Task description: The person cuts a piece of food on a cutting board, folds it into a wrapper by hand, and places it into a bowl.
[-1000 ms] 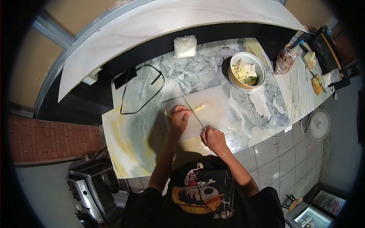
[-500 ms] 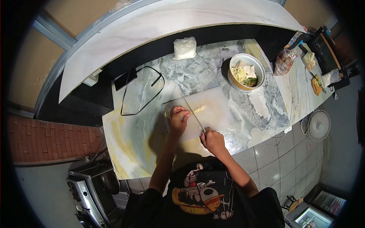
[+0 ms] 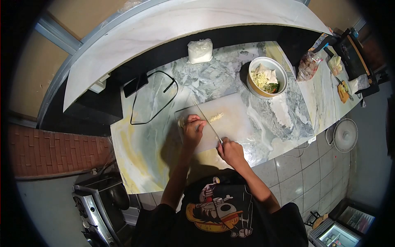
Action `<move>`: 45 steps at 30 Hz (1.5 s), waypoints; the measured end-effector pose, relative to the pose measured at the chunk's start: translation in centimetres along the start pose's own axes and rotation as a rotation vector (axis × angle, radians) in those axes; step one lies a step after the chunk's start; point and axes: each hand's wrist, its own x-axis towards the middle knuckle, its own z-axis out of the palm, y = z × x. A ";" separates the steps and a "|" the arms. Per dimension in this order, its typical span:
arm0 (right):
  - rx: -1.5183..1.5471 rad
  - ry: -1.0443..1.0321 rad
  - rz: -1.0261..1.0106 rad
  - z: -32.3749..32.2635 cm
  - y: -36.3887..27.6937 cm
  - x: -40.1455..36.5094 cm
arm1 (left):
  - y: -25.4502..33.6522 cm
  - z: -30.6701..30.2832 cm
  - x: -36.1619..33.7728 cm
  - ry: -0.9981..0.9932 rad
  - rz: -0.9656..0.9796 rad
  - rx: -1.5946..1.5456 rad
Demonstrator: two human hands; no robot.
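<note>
My right hand (image 3: pixel 231 152) is closed around the handle of a knife (image 3: pixel 208 120), whose long thin blade slants up and left across a whitish cutting board (image 3: pixel 236 117). To the left of the blade, my left hand (image 3: pixel 193 128) has its fingers curled and pressed down on a pale piece of food, mostly hidden beneath them. Small pale yellow chopped bits (image 3: pixel 216 117) lie on the board just right of the blade. Beyond the board to the right stands a round pot (image 3: pixel 282 74) holding pale shreds, greens and white pieces.
A plastic bag of white powder (image 3: pixel 200 51) stands at the back of the marble counter (image 3: pixel 156 136). A black strap loop (image 3: pixel 132 111) and a dark flat device (image 3: pixel 135 85) lie at left. Another bag (image 3: pixel 308 66) sits far right.
The knife blade has shifted very slightly at its tip. Both hands stay in nearly the same place on the board.
</note>
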 end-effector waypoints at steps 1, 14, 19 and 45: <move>0.000 -0.001 0.000 0.0 0.0 0.0 | 0.1 0.0 0.0 -0.006 -0.010 0.002; 0.008 0.004 0.026 0.1 -0.1 0.1 | -0.3 0.2 -0.3 -0.014 0.049 0.018; 0.012 0.048 0.006 0.4 0.1 -0.2 | 0.5 0.2 -0.2 -0.007 0.017 -0.008; -0.006 -0.002 0.008 -0.1 0.1 0.3 | 0.9 0.8 -0.6 0.050 0.010 0.062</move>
